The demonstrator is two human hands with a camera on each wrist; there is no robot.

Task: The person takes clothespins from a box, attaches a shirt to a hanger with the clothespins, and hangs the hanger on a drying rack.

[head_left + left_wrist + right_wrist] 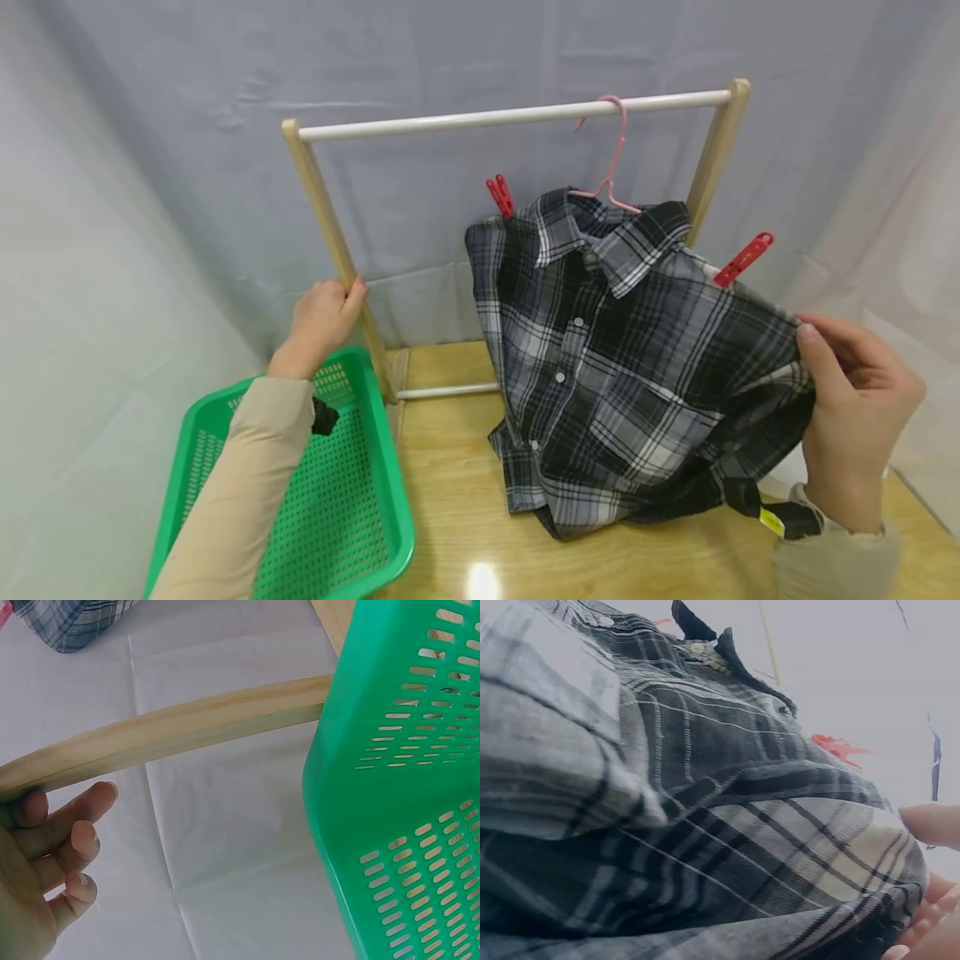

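Note:
A black, grey and white plaid shirt (600, 350) hangs on a pink hanger (611, 158) from the white rail (510, 115) of a small wooden rack. Two red clothespins (500, 197) (742, 259) clip its shoulders. My right hand (847, 400) pinches the shirt's right sleeve edge and lifts it; in the right wrist view the plaid cloth (705, 825) fills the frame, with my fingertips (930, 825) at the right edge. My left hand (322, 321) grips the rack's left wooden post (333, 242); the post (165, 735) lies against the curled fingers (67, 840) in the left wrist view.
A green perforated plastic basket (345, 500) sits at the table's front left, under my left forearm. The wooden tabletop (465, 500) lies beneath the rack. Pale cloth (150, 167) hangs behind and at both sides.

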